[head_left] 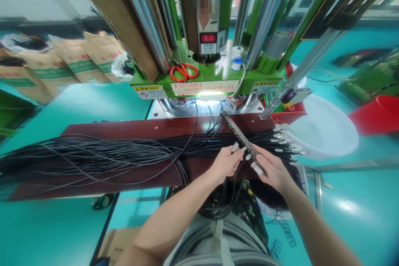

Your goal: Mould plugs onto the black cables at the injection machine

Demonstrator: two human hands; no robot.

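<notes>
My right hand grips the lower end of a long dark metal bar with a row of slots along it. The bar slants up and away to the left over the brown board. A few pale connector ends sit along its lower part. Close beside the bar, my left hand pinches a small metallic cable connector. Its fingertips are near the bar; whether the connector touches it I cannot tell. Black cables hang below my hands toward my lap.
A thick bundle of black cables lies along the brown board, silvery ends at right. Behind stands a green press with a lit gap, red-handled scissors on its ledge. A white basin and red bucket are right.
</notes>
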